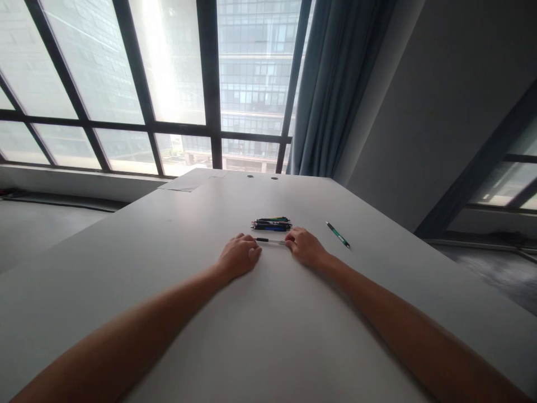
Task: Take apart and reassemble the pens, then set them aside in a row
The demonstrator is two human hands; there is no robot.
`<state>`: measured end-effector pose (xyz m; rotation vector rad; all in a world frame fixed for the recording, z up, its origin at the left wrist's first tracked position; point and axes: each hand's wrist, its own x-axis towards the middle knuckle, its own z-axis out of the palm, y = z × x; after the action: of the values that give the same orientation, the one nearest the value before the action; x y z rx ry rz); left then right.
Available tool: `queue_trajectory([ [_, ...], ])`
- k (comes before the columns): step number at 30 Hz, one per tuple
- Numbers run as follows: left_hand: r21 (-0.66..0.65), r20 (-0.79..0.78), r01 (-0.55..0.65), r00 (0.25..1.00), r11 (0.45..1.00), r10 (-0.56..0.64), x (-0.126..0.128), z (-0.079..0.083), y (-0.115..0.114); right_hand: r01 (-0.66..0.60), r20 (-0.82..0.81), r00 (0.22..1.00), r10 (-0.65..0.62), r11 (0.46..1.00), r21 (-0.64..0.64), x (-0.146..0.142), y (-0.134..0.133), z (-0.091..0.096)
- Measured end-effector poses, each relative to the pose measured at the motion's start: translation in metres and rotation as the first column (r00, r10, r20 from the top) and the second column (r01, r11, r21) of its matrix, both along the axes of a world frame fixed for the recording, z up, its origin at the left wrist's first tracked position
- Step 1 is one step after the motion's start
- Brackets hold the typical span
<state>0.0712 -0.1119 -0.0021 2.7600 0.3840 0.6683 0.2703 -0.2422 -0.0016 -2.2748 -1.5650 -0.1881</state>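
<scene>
Both hands pinch one pen [268, 240] by its ends, left hand [239, 255] and right hand [304, 246] resting on the desk [268, 336] for steadiness (pen pile [272, 224] just beyond, green pen [338, 234] off right).

White table [268, 330], small pile of pens [272, 224], lone green pen [338, 234], perhaps paper sheets [189, 181], blue curtain [335, 84], big window [176, 61]

Slim black-and-clear pen [269, 241], crosswise, its ends in left hand [238, 256] and right hand [305, 246].
</scene>
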Motion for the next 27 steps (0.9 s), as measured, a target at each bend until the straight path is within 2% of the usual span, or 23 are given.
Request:
queue_trajectory([
  [4, -0.037, 0.006, -0.032, 0.999, 0.999, 0.032, 0.001, 0.001, 0.001, -0.051, -0.114, 0.991, 0.07, 0.985, 0.165, -0.019, 0.001, -0.004],
  [8, -0.23, 0.108, -0.072, 0.989, 0.971, 0.099, 0.005, -0.004, 0.006, -0.117, -0.161, 0.97, 0.181, 0.932, 0.344, -0.039, 0.005, -0.007],
  [10, -0.356, 0.213, 0.026, 0.976, 0.934, 0.054, 0.007, -0.006, 0.008, -0.152, -0.146, 0.964, 0.22, 0.914, 0.376, -0.047, 0.007, -0.006],
  [12, -0.399, 0.349, 0.177, 0.937, 0.9, -0.03, 0.009, -0.006, 0.006, -0.188, -0.115, 0.962, 0.25, 0.903, 0.387, -0.053, 0.008, -0.004],
  [15, -0.314, 0.476, 0.301, 0.871, 0.901, -0.126, 0.008, -0.002, 0.0, -0.233, -0.077, 0.956, 0.283, 0.893, 0.385, -0.059, 0.009, -0.002],
  [18, -0.161, 0.495, 0.282, 0.852, 0.946, -0.17, 0.005, 0.001, -0.001, -0.229, -0.067, 0.959, 0.275, 0.893, 0.387, -0.06, 0.008, -0.003],
  [20, -0.04, 0.468, 0.24, 0.862, 0.97, -0.194, 0.003, 0.001, 0.002, -0.2, -0.078, 0.965, 0.252, 0.892, 0.406, -0.057, 0.007, -0.006],
  [22, 0.055, 0.377, 0.24, 0.894, 0.969, -0.243, 0.002, -0.001, 0.009, -0.167, -0.115, 0.964, 0.24, 0.883, 0.438, -0.052, 0.006, -0.009],
  [27, 0.115, 0.256, 0.148, 0.951, 0.982, -0.174, 0.002, -0.008, 0.022, -0.143, -0.207, 0.941, 0.269, 0.867, 0.477, -0.042, 0.002, -0.011],
])
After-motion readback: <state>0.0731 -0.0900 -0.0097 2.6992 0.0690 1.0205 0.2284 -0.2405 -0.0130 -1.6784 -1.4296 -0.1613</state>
